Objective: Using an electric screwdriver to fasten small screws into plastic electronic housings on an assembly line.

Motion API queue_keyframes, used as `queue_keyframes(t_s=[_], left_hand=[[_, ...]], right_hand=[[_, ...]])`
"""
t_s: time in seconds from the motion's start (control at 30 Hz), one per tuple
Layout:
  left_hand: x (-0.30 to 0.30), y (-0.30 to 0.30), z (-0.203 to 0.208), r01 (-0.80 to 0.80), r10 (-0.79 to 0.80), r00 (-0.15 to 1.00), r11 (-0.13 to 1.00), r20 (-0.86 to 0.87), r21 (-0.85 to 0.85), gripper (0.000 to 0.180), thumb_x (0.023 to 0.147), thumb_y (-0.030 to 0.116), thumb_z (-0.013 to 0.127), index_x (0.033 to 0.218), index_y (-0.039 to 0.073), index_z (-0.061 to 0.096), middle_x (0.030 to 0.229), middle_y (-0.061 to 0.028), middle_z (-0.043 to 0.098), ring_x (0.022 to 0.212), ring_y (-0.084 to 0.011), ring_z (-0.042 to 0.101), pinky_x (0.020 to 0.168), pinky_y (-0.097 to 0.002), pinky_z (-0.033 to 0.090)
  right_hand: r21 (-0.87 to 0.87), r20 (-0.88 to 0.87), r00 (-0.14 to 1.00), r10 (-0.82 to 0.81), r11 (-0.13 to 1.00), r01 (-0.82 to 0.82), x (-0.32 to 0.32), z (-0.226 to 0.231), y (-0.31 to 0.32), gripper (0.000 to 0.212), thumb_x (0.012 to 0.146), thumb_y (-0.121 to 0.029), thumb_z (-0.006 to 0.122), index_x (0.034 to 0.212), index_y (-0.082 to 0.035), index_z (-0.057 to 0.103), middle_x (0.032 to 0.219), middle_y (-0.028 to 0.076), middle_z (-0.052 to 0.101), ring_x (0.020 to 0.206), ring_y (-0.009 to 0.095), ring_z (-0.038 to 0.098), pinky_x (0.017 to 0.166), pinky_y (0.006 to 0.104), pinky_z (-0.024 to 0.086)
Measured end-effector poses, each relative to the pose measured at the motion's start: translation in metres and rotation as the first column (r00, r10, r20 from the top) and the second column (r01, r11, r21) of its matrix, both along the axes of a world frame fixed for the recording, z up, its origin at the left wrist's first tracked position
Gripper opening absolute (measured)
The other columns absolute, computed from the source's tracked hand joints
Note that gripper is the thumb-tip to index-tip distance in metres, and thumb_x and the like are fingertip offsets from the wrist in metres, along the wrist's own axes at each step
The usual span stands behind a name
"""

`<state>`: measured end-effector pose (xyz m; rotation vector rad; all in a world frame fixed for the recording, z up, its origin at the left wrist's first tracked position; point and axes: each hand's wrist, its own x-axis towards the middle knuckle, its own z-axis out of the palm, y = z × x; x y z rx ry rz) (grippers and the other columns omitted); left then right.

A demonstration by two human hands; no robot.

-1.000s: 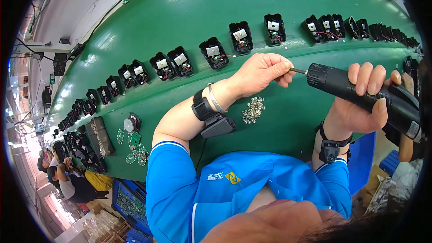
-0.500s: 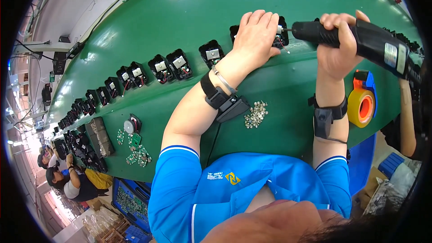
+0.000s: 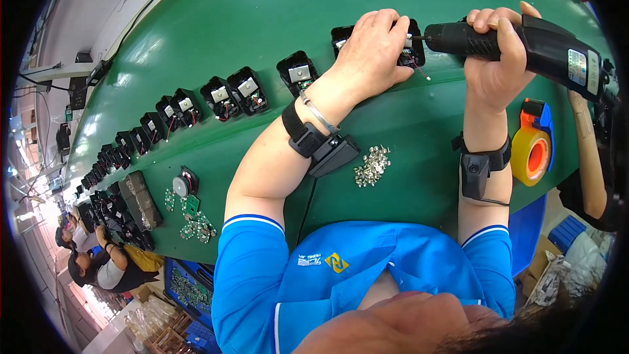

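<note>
My left hand (image 3: 372,49) lies over a pair of open black plastic housings, its fingers curled on the far side and its thumb at the near edge. The right-hand housing (image 3: 417,51) shows a bright metal part and thin wires; the hand hides much of the other housing (image 3: 339,34). In my right hand (image 3: 499,65) is a black electric screwdriver (image 3: 553,49), held level with the fingers wrapped around its body. Its thin bit points left and reaches the metal part in the right-hand housing. Nearer to me lies a pile of small screws (image 3: 372,166).
A row of similar housings (image 3: 247,88) runs off to the left. Circuit boards (image 3: 196,226), a round speaker-like part (image 3: 182,185) and a grey block (image 3: 140,200) lie left of me. A tape dispenser (image 3: 532,147) stands at right. Other people are beyond the table's left and right sides.
The view has shifted slightly. My left hand stays on the housings, and the screwdriver remains in my right hand with its bit at the right-hand housing.
</note>
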<state>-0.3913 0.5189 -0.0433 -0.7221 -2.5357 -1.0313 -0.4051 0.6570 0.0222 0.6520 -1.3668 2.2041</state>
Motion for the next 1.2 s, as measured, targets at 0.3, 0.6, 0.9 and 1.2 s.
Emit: queue_keyframes(t_s=[0.3,0.6,0.9,1.2], left_hand=[[0.000,0.001,0.003,0.000,0.000,1.000,1.000,0.019,-0.018,0.054,0.047,0.012,0.069,0.092,-0.003,0.044,0.091,-0.0155,0.043,0.090,-0.0306,0.042,0.079,-0.0354,0.036],[0.000,0.002,0.006,-0.006,0.007,1.000,1.000,0.029,-0.021,0.052,0.047,0.011,0.069,0.090,-0.004,0.045,0.090,-0.0157,0.043,0.089,-0.0306,0.042,0.078,-0.0355,0.036],[0.002,0.002,0.008,-0.014,0.016,0.998,0.999,0.054,-0.036,0.052,0.047,0.011,0.069,0.090,-0.004,0.045,0.090,-0.0157,0.043,0.088,-0.0304,0.043,0.077,-0.0353,0.036],[-0.001,0.003,0.006,-0.015,0.019,0.999,0.996,0.045,-0.086,0.060,0.046,0.012,0.070,0.098,-0.003,0.042,0.092,-0.0155,0.045,0.086,-0.0304,0.045,0.074,-0.0349,0.039]], right_hand=[[0.050,0.003,1.000,0.016,0.999,-0.016,0.000,-0.006,0.001,0.030,0.071,0.001,0.042,0.100,-0.003,0.040,0.069,0.009,0.048,0.061,0.019,0.045,0.063,0.0354,0.036],[0.053,0.002,1.000,0.019,0.998,-0.019,-0.002,-0.008,0.002,0.030,0.070,0.000,0.042,0.100,-0.003,0.040,0.068,0.009,0.048,0.061,0.019,0.045,0.063,0.0353,0.036],[0.045,0.006,0.999,0.033,0.998,-0.033,-0.002,-0.009,0.002,0.030,0.070,0.000,0.042,0.100,-0.003,0.040,0.068,0.008,0.048,0.061,0.019,0.045,0.063,0.0355,0.036],[0.064,0.007,0.998,0.058,0.996,-0.058,-0.004,-0.015,0.002,0.027,0.070,0.001,0.042,0.097,-0.004,0.039,0.068,0.008,0.047,0.060,0.018,0.044,0.063,0.0356,0.036]])
